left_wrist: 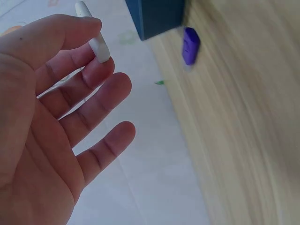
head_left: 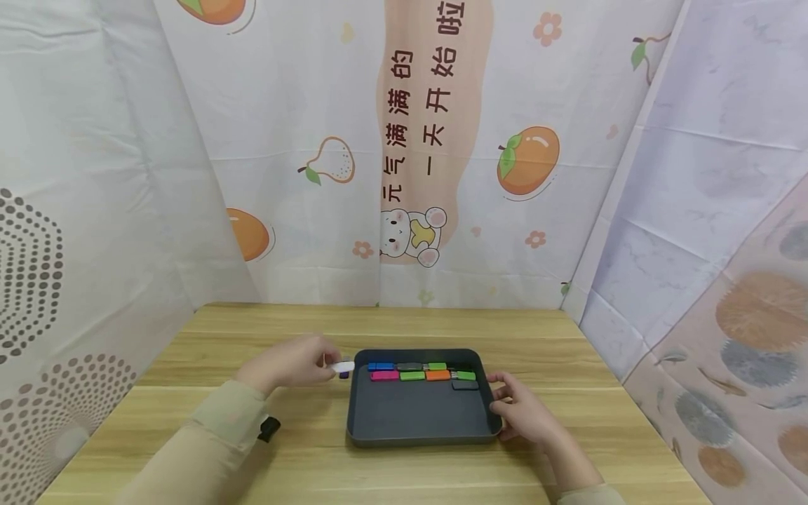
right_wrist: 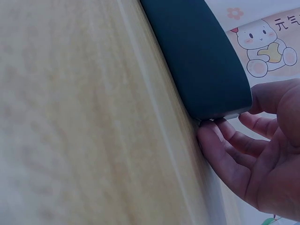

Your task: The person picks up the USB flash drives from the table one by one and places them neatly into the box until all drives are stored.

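Between thumb and fingertips my left hand (head_left: 299,363) pinches a white USB flash drive (head_left: 343,366), held up just off the left wall of a dark grey tray (head_left: 351,414). In the left wrist view the other fingers spread loosely below the white drive (left_wrist: 99,47). Underneath, a purple USB flash drive (left_wrist: 191,46) lies on the table beside the tray. My right hand (head_left: 522,410) grips the tray's right side near the front corner. The right wrist view shows its thumb at the rim and fingers against the outer wall (right_wrist: 201,61).
Inside the tray, along its back, lie two rows of USB flash drives, among them a blue one (head_left: 381,366), a pink one (head_left: 384,376) and an orange one (head_left: 438,375). A dark one (head_left: 465,385) sits in front at the right. Printed curtains (head_left: 303,231) close off the wooden table (head_left: 252,330).
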Tool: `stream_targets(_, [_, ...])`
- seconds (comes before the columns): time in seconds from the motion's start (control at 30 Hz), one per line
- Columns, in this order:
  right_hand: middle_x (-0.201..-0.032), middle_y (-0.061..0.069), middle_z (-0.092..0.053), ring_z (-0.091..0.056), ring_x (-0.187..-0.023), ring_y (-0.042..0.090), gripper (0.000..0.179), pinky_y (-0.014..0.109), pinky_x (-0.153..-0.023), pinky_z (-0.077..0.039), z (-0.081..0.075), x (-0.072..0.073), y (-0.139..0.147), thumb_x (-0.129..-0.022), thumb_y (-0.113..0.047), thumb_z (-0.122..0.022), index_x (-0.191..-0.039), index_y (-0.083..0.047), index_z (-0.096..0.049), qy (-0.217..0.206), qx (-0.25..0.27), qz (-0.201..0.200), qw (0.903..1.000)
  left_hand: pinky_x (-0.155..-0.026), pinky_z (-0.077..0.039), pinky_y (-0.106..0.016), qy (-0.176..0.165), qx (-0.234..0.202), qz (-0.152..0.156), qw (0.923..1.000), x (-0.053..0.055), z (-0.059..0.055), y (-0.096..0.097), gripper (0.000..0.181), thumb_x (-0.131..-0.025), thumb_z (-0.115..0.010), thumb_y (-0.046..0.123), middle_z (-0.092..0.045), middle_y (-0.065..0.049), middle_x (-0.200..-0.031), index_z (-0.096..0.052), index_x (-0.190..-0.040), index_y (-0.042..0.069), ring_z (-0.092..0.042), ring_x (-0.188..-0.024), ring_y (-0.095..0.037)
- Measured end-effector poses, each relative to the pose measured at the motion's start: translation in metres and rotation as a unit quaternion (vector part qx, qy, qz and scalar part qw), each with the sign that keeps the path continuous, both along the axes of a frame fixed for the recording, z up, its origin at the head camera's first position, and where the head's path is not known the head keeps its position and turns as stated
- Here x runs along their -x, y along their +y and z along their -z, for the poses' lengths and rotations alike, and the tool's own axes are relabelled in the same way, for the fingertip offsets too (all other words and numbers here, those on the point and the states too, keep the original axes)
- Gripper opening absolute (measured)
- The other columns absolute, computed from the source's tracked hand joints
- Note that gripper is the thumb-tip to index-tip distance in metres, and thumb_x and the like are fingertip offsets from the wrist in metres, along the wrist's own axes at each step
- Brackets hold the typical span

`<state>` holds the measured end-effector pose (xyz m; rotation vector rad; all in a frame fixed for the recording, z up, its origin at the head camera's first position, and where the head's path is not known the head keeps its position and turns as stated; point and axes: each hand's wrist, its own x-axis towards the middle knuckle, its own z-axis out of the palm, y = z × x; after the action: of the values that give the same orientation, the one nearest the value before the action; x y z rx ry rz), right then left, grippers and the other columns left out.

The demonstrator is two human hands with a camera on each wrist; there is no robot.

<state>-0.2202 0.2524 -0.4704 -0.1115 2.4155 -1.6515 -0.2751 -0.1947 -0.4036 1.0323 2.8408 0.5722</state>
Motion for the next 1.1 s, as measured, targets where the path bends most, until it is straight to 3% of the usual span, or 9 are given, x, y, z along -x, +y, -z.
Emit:
stream_targets(0.13, [-0.113,0.023,-0.051,-0.062,-0.083,0.03,0.048,0.049,-0.056,-0.057,0.0,0.0,0.0,-0.096,0.003,-0.055,-0.143,-0.004,-0.045,-0.001,0.002,0.002,1.0,-0.062,-0.047,-0.03,0.005,0.007,-0.001,1.0,0.002,-0.004,0.012,0.01,-0.09,-0.075,0.014,-0.06,0.015,-0.079,-0.073,-0.087,0.023,-0.054,-0.07,-0.009])
stream_targets(0.33, [-0.114,0.023,-0.051,-0.062,-0.084,0.03,0.047,0.049,-0.056,-0.057,0.0,0.0,0.0,-0.097,0.003,-0.055,-0.142,-0.004,-0.045,0.001,0.001,0.003,1.0,-0.069,-0.05,-0.029,0.018,0.025,-0.006,0.9995,0.006,-0.005,0.034,0.002,-0.09,-0.074,0.019,-0.059,0.016,-0.084,-0.075,-0.092,0.02,-0.056,-0.075,-0.007])
stream_targets(0.57, [-0.113,0.023,-0.051,-0.062,-0.083,0.029,0.047,0.048,-0.056,-0.057,-0.001,0.0,-0.001,-0.096,0.003,-0.055,-0.142,-0.004,-0.045,0.001,-0.002,0.0,1.0,-0.065,-0.049,-0.029,0.016,0.018,0.007,0.9997,0.012,-0.008,0.059,0.003,-0.092,-0.074,0.021,-0.058,0.011,-0.081,-0.073,-0.089,0.02,-0.056,-0.073,-0.009])
stream_targets(0.73, [-0.113,0.023,-0.051,-0.062,-0.084,0.029,0.048,0.048,-0.056,-0.057,0.0,0.0,0.0,-0.096,0.003,-0.055,-0.142,-0.004,-0.045,0.001,-0.003,0.002,1.0,-0.07,-0.05,-0.03,0.017,0.021,0.014,0.9995,0.017,-0.009,0.075,0.006,-0.093,-0.074,0.022,-0.059,0.011,-0.083,-0.076,-0.094,0.016,-0.057,-0.076,-0.011])
stream_targets(1.1, [-0.113,0.023,-0.051,-0.063,-0.085,0.03,0.048,0.049,-0.056,-0.058,-0.001,0.0,-0.001,-0.096,0.004,-0.055,-0.143,-0.003,-0.045,0.001,-0.001,0.001,1.0,-0.074,-0.05,-0.03,0.02,0.025,0.014,0.9994,0.027,-0.011,0.103,0.005,-0.092,-0.073,0.02,-0.062,0.013,-0.085,-0.077,-0.094,0.02,-0.057,-0.079,-0.011])
